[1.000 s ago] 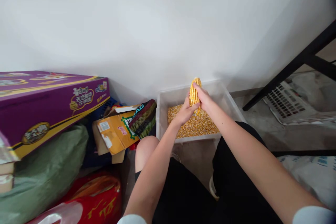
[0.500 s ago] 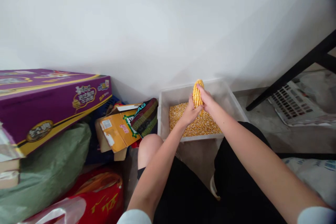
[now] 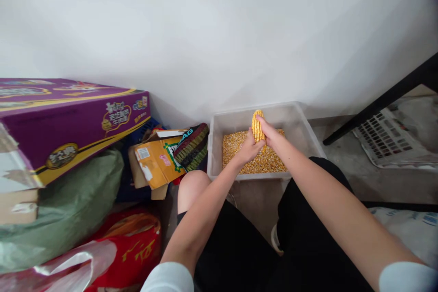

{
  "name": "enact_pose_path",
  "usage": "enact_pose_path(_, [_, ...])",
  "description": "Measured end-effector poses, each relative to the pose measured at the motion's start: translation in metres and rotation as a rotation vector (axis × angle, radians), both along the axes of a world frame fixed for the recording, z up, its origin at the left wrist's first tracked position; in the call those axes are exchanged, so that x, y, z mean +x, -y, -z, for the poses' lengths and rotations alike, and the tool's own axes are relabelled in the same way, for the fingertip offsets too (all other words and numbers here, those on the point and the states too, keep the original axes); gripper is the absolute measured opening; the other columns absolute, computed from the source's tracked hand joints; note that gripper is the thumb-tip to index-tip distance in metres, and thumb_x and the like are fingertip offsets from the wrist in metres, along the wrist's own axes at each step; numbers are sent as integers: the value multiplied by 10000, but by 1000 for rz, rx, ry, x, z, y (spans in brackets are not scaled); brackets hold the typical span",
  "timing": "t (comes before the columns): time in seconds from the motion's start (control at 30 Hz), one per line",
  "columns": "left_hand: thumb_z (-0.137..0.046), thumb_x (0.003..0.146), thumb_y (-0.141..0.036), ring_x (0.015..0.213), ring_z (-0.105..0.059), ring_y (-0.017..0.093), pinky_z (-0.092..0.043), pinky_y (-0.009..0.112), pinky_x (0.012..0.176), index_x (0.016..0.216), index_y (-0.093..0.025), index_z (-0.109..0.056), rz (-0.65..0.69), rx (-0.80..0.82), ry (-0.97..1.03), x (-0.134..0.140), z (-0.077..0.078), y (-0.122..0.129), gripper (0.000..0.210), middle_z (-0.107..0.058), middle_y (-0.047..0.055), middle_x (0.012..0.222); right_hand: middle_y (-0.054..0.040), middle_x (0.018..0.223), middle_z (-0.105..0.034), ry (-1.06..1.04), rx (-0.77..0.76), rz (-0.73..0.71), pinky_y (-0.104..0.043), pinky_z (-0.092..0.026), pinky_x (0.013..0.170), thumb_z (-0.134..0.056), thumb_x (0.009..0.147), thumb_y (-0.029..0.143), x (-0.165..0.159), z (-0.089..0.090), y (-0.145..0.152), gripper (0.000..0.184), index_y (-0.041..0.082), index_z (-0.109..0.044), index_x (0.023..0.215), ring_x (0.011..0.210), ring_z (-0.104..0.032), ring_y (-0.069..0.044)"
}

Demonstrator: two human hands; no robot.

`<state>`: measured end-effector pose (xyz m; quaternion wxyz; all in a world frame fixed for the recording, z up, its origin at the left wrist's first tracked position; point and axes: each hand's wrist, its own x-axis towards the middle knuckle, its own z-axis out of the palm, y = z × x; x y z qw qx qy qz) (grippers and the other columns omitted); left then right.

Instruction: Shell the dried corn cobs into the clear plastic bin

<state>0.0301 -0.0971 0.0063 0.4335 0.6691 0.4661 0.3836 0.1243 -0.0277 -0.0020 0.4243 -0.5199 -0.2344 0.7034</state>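
Note:
I hold a yellow corn cob (image 3: pixel 257 124) upright over a grey plastic bin (image 3: pixel 303 127) that stands on the floor against the wall. My left hand (image 3: pixel 249 149) grips the cob's lower part from the left. My right hand (image 3: pixel 268 131) wraps it from the right, fingers across the kernels. Loose corn kernels (image 3: pixel 236 147) cover the bin's bottom beneath my hands. My knees, in black shorts, flank the bin's near side.
A purple carton (image 3: pixel 68 121) rests on a green sack (image 3: pixel 65 210) at the left, with a red bag (image 3: pixel 133 251) below. A torn orange box (image 3: pixel 153 164) and a mesh bag (image 3: pixel 191 146) lie beside the bin. A black frame leg (image 3: pixel 383 100) and a white crate (image 3: pixel 383 137) stand right.
The cob and both hands have sunk slightly lower over the bin, and the view has tilted a little. My grip on the cob is unchanged.

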Motion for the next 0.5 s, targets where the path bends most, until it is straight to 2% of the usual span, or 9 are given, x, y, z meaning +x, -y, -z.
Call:
enact_pose_path(0.07, [-510, 791, -244, 1116, -456, 242, -398, 398, 964, 1262, -124, -390, 39, -49, 8, -6, -1, 1, 501, -460, 136, 1232, -42, 601, -614, 16, -24, -20, -290, -507, 530, -501, 849, 488, 1, 2, -2, 329, 180, -569, 758, 551, -593, -176])
enact_pose_path(0.17, [-489, 808, -301, 1017, -530, 226, -498, 342, 769, 1273, -165, -391, 165, -202, 8, -20, -7, 1, 495, -509, 120, 1195, -43, 626, -618, 141, -2, -4, -291, -500, 543, -587, 797, 465, 1, 2, -2, 293, 176, -570, 758, 591, -601, -181])
enact_pose_path(0.23, [-506, 795, -328, 911, -575, 213, -504, 312, 666, 1263, -180, -418, 238, -272, -67, -30, -14, 1, 498, -568, 95, 1108, -41, 646, -620, 264, 60, 13, -287, -486, 541, -644, 744, 470, 1, -1, 1, 300, 178, -575, 754, 611, -601, -184])
enact_pose_path(0.27, [-527, 779, -326, 870, -585, 205, -499, 305, 659, 1226, -179, -460, 234, -252, -134, -34, -17, 1, 476, -596, 78, 1053, -41, 655, -621, 326, 104, 21, -287, -478, 542, -658, 723, 484, 0, -3, 4, 314, 182, -577, 749, 622, -601, -188])
enact_pose_path(0.37, [-600, 715, -297, 777, -597, 183, -483, 305, 702, 1111, -175, -556, 132, -84, -341, -41, -29, 5, 418, -643, 41, 935, -38, 675, -624, 471, 219, 86, -288, -469, 570, -667, 695, 511, -4, -10, 12, 330, 198, -575, 749, 681, -610, -206])
enact_pose_path(0.5, [-628, 707, -299, 742, -614, 169, -470, 286, 698, 1136, -203, -534, -99, 134, -496, -40, -41, 17, 450, -660, 39, 950, -33, 660, -618, 529, 218, 165, -302, -470, 604, -635, 711, 506, -7, -17, 12, 313, 209, -567, 780, 732, -621, -229])
